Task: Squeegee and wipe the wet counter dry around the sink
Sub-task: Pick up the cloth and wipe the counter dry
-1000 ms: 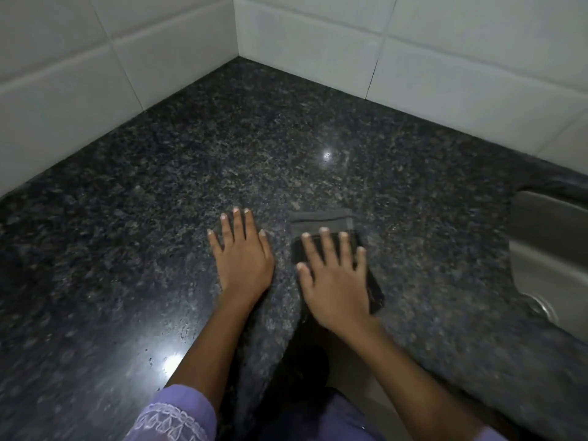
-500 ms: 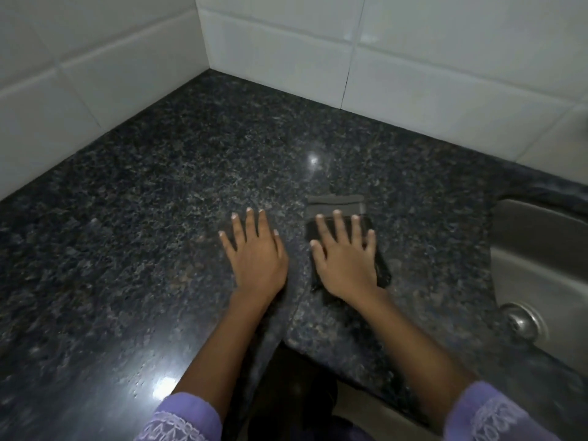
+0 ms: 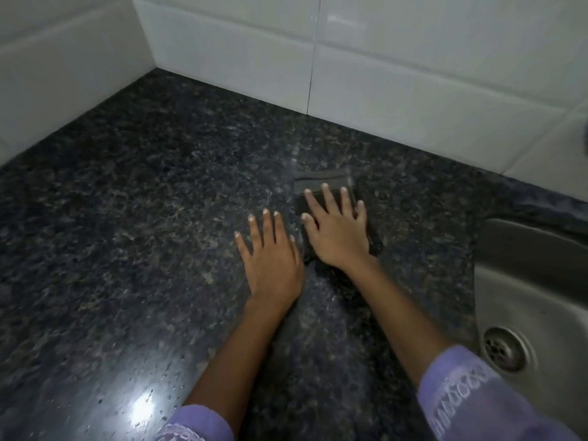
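Note:
A dark speckled granite counter (image 3: 143, 218) fills the head view. A folded dark grey cloth (image 3: 321, 181) lies flat on it, right of centre. My right hand (image 3: 339, 232) presses palm-down on the cloth with fingers spread, covering most of it; only the far edge and a strip at the right show. Just to its left, my left hand (image 3: 272, 261) rests flat on the bare counter, fingers apart, holding nothing. A steel sink (image 3: 521, 281) with its round drain (image 3: 506, 348) sits at the right edge. No squeegee is in view.
White tiled walls (image 3: 397, 58) meet in a corner at the far left and run behind the counter. Small water drops glint on the near counter by a light reflection (image 3: 143, 409). Purple sleeves show at the bottom.
My right hand has pushed the cloth away from me toward the back wall. My left hand has slid forward beside it. More of the sink and its drain shows now.

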